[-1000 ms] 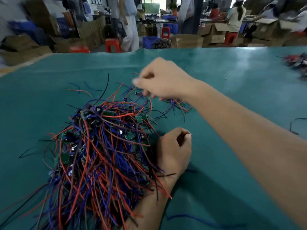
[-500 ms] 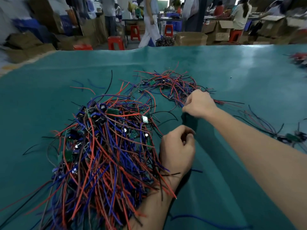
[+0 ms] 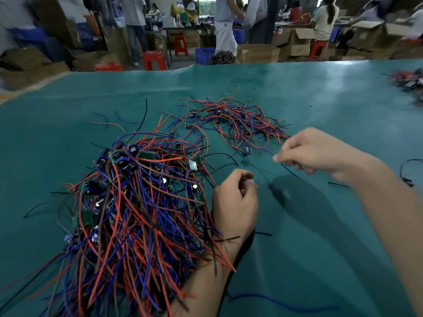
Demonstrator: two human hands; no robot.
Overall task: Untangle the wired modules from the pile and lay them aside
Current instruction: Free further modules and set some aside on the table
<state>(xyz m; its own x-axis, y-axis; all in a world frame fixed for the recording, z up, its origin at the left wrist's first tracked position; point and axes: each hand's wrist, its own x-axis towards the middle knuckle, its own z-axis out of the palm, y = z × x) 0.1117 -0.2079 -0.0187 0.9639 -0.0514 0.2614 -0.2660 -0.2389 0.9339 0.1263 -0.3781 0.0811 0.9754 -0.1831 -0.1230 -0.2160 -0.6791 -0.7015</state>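
Observation:
A big tangled pile [image 3: 137, 202] of small green circuit modules with red, blue and black wires lies on the green table at the left. A smaller, flatter group of modules [image 3: 233, 120] lies farther back in the middle. My left hand [image 3: 235, 202] rests beside the pile's right edge with its fingers curled; some wires cross my wrist, and I cannot tell whether it holds anything. My right hand [image 3: 313, 152] hovers right of the smaller group and pinches a thin blue wire [image 3: 287, 167] that trails under it.
The green table mat [image 3: 320, 236] stretches right and forward. Another heap of modules [image 3: 409, 82] sits at the far right edge, a black wire [image 3: 405, 172] nearer. A loose blue wire [image 3: 286, 305] lies near the front. People, cardboard boxes and red stools stand beyond the table.
My right hand has come back from above the far group, moving right and toward me, and now pinches a blue wire. My left hand has stayed beside the pile.

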